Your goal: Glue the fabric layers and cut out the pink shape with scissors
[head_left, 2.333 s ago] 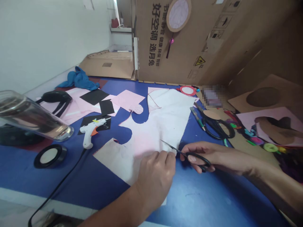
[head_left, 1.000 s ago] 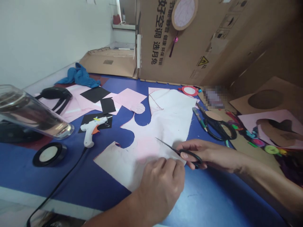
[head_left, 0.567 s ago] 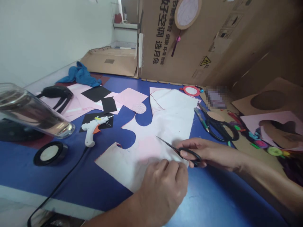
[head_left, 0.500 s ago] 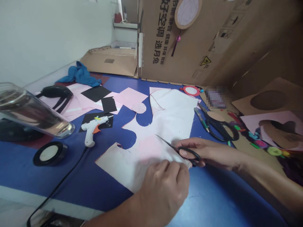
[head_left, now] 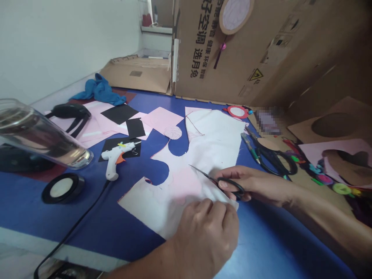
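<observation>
A large white cloth (head_left: pixel 216 143) with curved cut-outs along its left side lies on the blue table, a pink patch showing in its middle. My right hand (head_left: pixel 241 182) is closed around the handles of small black-handled scissors (head_left: pixel 200 171). Their blades point up and left over the cloth, nearly together. My left hand (head_left: pixel 209 228) is closed, fingers curled down on the cloth's near right part, just below the scissors; the fingertips are hidden. A round printed piece (head_left: pixel 173 133) lies by the upper cut-out.
A white glue gun (head_left: pixel 112 162) with a cord rests on black paper to the left. Nearby are a tilted glass of liquid (head_left: pixel 49 135) and a black round container (head_left: pixel 62 188). Larger scissors (head_left: pixel 273 157) lie at right. A cardboard box (head_left: pixel 232 66) stands behind.
My left hand has shifted slightly right along the cloth. The scissors have moved very little. The whole view has shifted a little.
</observation>
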`<control>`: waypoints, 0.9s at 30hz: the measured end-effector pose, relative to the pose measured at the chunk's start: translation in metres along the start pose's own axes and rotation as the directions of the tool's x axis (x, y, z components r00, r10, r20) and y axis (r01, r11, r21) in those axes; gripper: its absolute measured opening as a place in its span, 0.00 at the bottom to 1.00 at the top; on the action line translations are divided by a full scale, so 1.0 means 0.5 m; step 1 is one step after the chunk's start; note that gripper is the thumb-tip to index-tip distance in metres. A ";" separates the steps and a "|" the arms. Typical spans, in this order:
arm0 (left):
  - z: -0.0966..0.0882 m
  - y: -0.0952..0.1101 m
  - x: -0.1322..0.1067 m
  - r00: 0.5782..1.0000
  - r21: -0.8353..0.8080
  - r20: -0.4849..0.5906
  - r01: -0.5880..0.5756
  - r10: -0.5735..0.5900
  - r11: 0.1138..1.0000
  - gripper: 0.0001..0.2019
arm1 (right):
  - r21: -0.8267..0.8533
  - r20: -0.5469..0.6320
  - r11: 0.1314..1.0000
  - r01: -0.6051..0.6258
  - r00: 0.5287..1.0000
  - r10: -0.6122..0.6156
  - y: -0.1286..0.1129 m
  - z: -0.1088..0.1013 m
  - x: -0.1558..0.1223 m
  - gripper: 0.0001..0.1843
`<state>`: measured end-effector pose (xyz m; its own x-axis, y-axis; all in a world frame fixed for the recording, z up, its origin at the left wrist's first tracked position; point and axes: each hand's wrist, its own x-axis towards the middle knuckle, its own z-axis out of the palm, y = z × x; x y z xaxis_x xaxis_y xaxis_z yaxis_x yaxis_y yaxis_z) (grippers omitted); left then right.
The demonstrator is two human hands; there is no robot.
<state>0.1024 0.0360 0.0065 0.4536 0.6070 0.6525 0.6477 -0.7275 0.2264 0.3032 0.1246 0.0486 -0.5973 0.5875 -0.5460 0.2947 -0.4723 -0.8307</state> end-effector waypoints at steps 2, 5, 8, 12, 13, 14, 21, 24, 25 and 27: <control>0.002 0.001 0.000 1.000 -0.004 -0.009 -0.002 0.002 1.000 0.05 | -0.009 -0.002 1.000 0.006 1.000 -0.006 -0.003 0.002 0.002 0.25; 0.004 0.002 0.001 1.000 -0.008 -0.027 0.000 -0.001 1.000 0.04 | -0.007 -0.006 1.000 0.020 1.000 -0.020 -0.006 0.005 0.006 0.25; 0.002 0.002 0.000 1.000 -0.010 -0.028 0.001 -0.002 1.000 0.04 | 0.001 -0.002 1.000 0.018 1.000 -0.018 -0.006 0.006 0.009 0.25; -0.003 0.001 0.000 1.000 -0.028 0.014 -0.025 0.026 0.999 0.04 | -0.004 -0.008 1.000 0.017 1.000 -0.017 -0.009 0.004 0.013 0.24; -0.004 0.001 0.000 0.999 -0.031 0.019 -0.030 0.030 0.999 0.03 | -0.006 -0.008 1.000 0.015 1.000 -0.015 -0.010 0.004 0.014 0.24; -0.004 0.001 0.001 0.999 -0.030 0.015 -0.033 0.033 0.999 0.04 | -0.007 -0.008 1.000 0.014 1.000 -0.014 -0.011 0.004 0.016 0.25; -0.004 0.004 0.005 0.999 -0.024 -0.014 -0.032 0.031 0.999 0.04 | 0.007 0.006 1.000 0.000 1.000 0.000 -0.014 0.000 0.025 0.26; -0.006 0.005 0.004 0.999 -0.034 0.003 -0.037 0.037 0.999 0.03 | 0.006 -0.002 1.000 0.018 1.000 -0.018 -0.014 -0.001 0.027 0.25; -0.006 0.005 0.004 0.999 -0.038 0.006 -0.040 0.041 0.998 0.03 | 0.003 -0.002 1.000 0.023 1.000 -0.023 -0.014 -0.001 0.028 0.25; -0.007 0.004 0.005 0.999 -0.040 0.006 -0.045 0.045 0.998 0.03 | 0.002 0.004 1.000 0.023 1.000 -0.023 -0.013 -0.001 0.028 0.24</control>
<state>0.1027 0.0347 0.0111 0.4860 0.5757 0.6576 0.6016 -0.7662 0.2261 0.2933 0.1364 0.0463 -0.6068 0.5959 -0.5260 0.2795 -0.4595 -0.8431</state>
